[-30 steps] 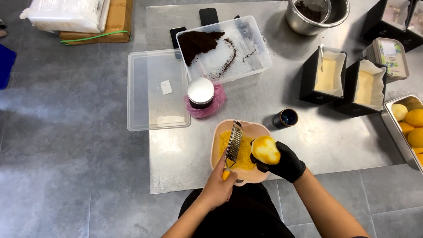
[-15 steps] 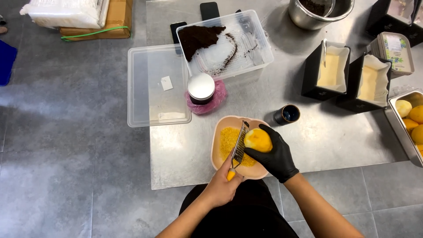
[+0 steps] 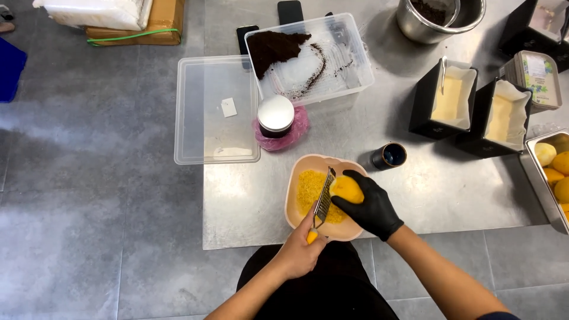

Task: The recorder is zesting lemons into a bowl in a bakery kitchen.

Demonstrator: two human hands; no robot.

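Gripping a yellow-handled grater (image 3: 323, 204) in closed fingers, the bare left hand (image 3: 299, 252) tilts it over a peach bowl (image 3: 294, 204) at the near edge of the steel table (image 3: 249, 201). The black-gloved right hand (image 3: 370, 207) wraps around a yellow citrus fruit (image 3: 347, 188), pressing it against the blade. Yellow zest (image 3: 309, 186) lies heaped in the bowl. Behind stand a clear tub (image 3: 349, 65) streaked with dark powder, an upturned clear lid (image 3: 216, 112), and two black moulds (image 3: 453, 98) lined with pale batter.
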